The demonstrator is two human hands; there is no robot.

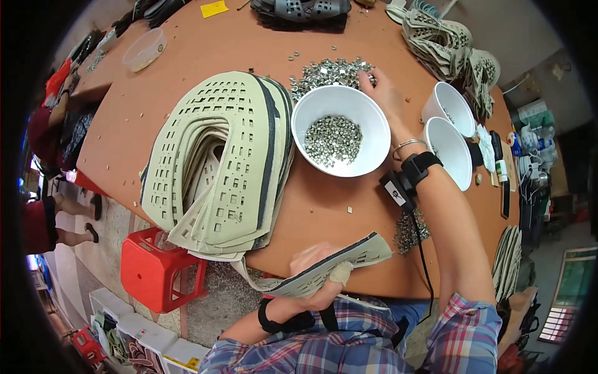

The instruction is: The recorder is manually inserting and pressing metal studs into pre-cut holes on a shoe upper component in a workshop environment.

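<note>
Table (336, 202): broad, orange-brown
Red stool (140, 274): plastic, beside the table
Second stool (87, 346): red, farther left
Floor (109, 265): pale tiling
Window (570, 280): over there, right — greenish, brighter and barred below
Wall (529, 31): greyish

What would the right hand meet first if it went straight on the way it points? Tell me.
The pile of small silver metal pieces beyond the white bowl: the right hand is at the pile's right edge, though depth leaves unclear whether they already touch.
</note>
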